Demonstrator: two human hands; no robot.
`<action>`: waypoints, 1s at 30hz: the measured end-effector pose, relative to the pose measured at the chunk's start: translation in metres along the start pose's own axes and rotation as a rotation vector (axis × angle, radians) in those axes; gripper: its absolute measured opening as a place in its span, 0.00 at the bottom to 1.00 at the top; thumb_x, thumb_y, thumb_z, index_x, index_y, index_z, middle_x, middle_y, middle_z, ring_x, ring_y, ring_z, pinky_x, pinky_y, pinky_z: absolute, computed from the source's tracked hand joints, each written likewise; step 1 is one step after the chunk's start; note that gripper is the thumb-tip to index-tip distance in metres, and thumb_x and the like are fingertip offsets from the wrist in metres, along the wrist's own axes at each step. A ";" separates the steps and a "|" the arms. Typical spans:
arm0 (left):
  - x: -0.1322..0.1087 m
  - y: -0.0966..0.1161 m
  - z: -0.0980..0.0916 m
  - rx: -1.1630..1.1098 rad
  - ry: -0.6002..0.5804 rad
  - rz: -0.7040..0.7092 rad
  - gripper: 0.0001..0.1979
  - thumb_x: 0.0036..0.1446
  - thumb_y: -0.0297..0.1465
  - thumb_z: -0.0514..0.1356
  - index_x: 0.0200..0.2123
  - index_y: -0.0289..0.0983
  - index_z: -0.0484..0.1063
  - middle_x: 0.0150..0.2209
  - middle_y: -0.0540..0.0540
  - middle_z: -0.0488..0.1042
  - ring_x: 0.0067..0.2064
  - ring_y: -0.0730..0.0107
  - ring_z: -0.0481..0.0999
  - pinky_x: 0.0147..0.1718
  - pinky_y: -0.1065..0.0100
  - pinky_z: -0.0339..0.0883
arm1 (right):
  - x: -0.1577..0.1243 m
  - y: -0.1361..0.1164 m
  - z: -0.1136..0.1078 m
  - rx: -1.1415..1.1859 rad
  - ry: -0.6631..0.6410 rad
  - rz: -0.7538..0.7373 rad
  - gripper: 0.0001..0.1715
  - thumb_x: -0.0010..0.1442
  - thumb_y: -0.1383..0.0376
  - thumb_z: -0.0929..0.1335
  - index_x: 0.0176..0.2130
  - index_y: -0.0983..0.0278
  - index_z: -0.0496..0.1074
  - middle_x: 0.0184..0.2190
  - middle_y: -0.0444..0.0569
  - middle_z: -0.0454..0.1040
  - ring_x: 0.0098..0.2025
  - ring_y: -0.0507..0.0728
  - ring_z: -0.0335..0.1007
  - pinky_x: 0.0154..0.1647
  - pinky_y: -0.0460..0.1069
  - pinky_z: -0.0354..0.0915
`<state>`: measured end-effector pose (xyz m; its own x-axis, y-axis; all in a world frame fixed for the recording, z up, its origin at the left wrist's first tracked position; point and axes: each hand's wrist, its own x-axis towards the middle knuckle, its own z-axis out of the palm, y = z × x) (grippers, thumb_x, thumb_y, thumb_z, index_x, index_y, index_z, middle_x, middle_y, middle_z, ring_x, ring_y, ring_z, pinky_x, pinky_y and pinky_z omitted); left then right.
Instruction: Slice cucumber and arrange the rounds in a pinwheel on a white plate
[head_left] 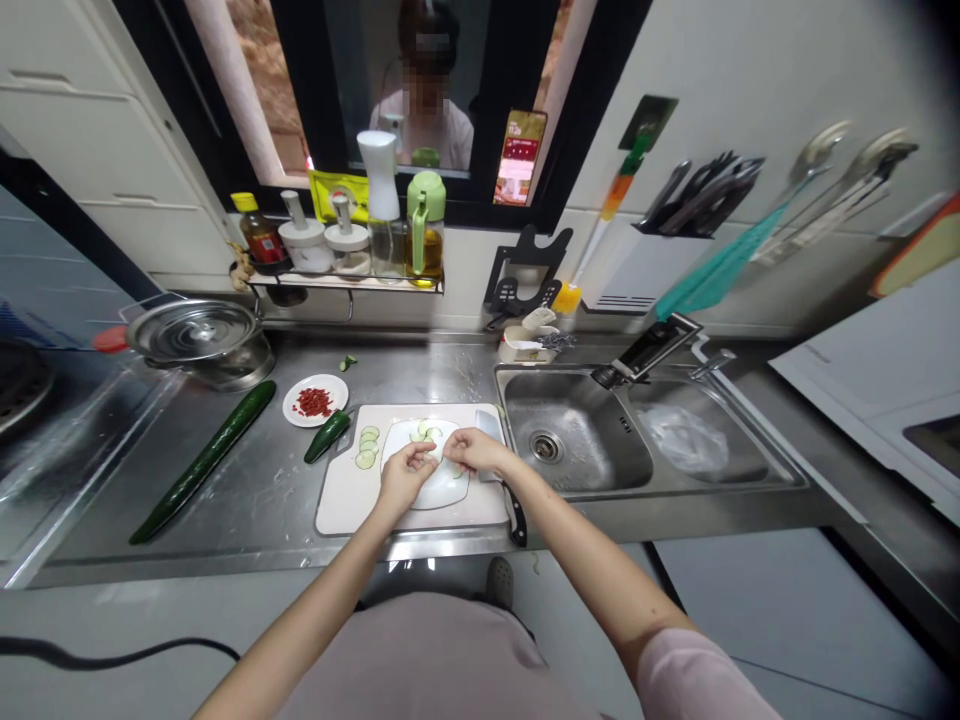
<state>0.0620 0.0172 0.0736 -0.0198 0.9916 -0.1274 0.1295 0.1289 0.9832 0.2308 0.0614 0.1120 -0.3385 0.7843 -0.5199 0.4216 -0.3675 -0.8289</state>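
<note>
Over a white plate (pixel 431 498) on the board (pixel 337 512), left hand (pixel 407 472) just beside right hand (pixel 474 450), fingers bent inward, cannot tell whether either grip holds anything, cucumber slices (pixel 425 430) at the plate's far side

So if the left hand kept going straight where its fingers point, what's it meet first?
The left hand would probably meet the right hand, fingertips first, over the white plate; depth between them is hard to judge.
</note>
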 end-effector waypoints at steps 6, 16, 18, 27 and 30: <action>0.002 -0.011 0.011 0.166 -0.048 -0.030 0.13 0.46 0.35 0.64 0.36 0.38 0.78 0.26 0.50 0.74 0.28 0.72 0.69 0.33 0.70 0.64 | 0.005 0.022 -0.006 -0.205 0.120 -0.147 0.02 0.50 0.71 0.68 0.27 0.65 0.70 0.16 0.37 0.65 0.20 0.47 0.60 0.24 0.42 0.57; 0.004 -0.018 0.030 0.418 -0.106 -0.066 0.10 0.49 0.32 0.62 0.36 0.39 0.78 0.26 0.51 0.74 0.28 0.72 0.70 0.30 0.72 0.61 | 0.006 0.048 -0.013 -0.403 0.279 -0.161 0.02 0.50 0.72 0.68 0.29 0.67 0.72 0.23 0.42 0.70 0.26 0.48 0.61 0.29 0.43 0.56; 0.005 -0.017 0.033 0.450 -0.120 -0.070 0.10 0.50 0.32 0.62 0.37 0.39 0.78 0.28 0.50 0.75 0.29 0.72 0.71 0.31 0.71 0.61 | 0.006 0.050 -0.015 -0.416 0.289 -0.161 0.04 0.50 0.73 0.67 0.29 0.67 0.73 0.24 0.42 0.71 0.26 0.48 0.61 0.30 0.43 0.56; 0.009 -0.016 0.039 0.568 -0.130 -0.106 0.09 0.50 0.32 0.62 0.37 0.42 0.77 0.33 0.50 0.79 0.35 0.67 0.74 0.33 0.69 0.60 | 0.011 0.063 -0.016 -0.440 0.325 -0.134 0.02 0.51 0.70 0.70 0.29 0.67 0.72 0.24 0.42 0.71 0.27 0.48 0.62 0.29 0.42 0.56; 0.011 -0.016 0.039 0.582 -0.123 -0.128 0.09 0.51 0.32 0.61 0.38 0.42 0.77 0.34 0.50 0.79 0.36 0.67 0.75 0.33 0.69 0.60 | 0.012 0.064 -0.014 -0.462 0.336 -0.133 0.02 0.52 0.69 0.70 0.29 0.67 0.72 0.25 0.42 0.71 0.27 0.48 0.62 0.29 0.42 0.56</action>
<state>0.0981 0.0262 0.0510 0.0388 0.9567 -0.2883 0.6554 0.1934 0.7301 0.2654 0.0546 0.0555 -0.1604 0.9519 -0.2612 0.7421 -0.0582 -0.6678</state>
